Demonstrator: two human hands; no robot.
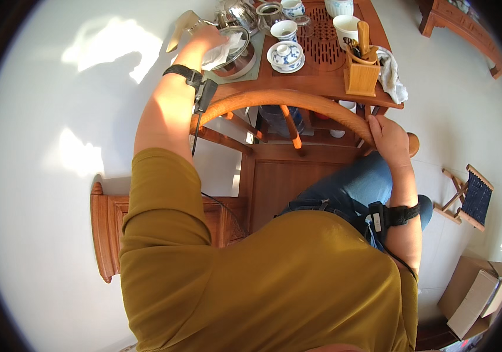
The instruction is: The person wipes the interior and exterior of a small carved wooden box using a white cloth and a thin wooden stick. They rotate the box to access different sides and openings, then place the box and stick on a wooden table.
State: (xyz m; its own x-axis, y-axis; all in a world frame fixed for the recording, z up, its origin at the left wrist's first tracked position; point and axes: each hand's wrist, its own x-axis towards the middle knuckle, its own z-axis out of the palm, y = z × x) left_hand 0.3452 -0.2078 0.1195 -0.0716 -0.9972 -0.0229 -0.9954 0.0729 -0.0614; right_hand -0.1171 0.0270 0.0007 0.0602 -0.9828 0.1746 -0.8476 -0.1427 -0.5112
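Observation:
At the left end of a wooden tea table, my left hand (209,38) has a crumpled white tissue (227,52) under its fingers. It is over a round glass lid (243,47), which sits on a stainless steel pot (242,66). The hand's back hides part of its fingers. My right hand (389,138) grips the curved wooden rail (312,100) of a chair, close to its rounded end. A blue-and-white lidded gaiwan (285,57) stands right of the pot, with a small matching cup (284,30) behind it.
The tea table (321,83) also bears a metal kettle (235,15), a paper cup (346,26), a wooden tea-tool holder (361,77) and a grey cloth (392,79). A folding stool (475,200) and a cardboard box (471,292) are on the right. A white wall is on the left.

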